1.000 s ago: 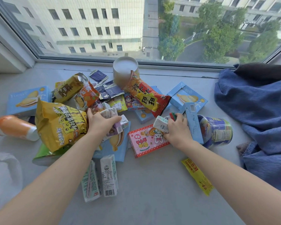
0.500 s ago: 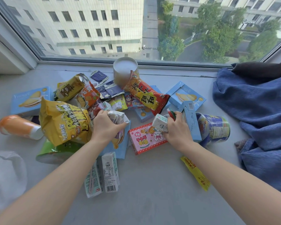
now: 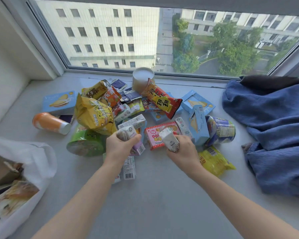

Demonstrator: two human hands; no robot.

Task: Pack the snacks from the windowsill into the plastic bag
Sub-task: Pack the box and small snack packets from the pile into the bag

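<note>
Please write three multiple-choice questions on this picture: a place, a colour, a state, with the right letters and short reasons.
1. Where is the plastic bag? A. left end of the windowsill B. far right C. outside the glass
2. Colour of the cloth at right? A. red B. white C. blue
3. The right hand is A. flat and idle B. gripping a white carton C. out of view
1 A: it lies at the left edge. 2 C: its folds are blue. 3 B: fingers curl round it.
</note>
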